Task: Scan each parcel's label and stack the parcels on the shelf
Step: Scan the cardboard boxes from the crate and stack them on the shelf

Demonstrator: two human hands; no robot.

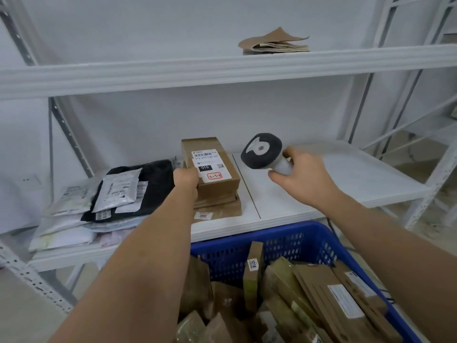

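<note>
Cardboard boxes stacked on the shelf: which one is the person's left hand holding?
The top box, bearing the white label marked 010 and a handwritten red-framed tag. The left hand grips its near-left corner; the boxes under it lie untouched.

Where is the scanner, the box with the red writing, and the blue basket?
scanner [261, 154], head view, on its dark round head.
box [210, 167], head view, on its white label.
blue basket [284, 240], head view, on its back wall.

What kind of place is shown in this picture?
Probably a parcel sorting or storage room. White metal shelving holds labelled cardboard parcels and mailer bags, a blue basket is full of more parcels, and the right hand holds a barcode scanner.
</note>
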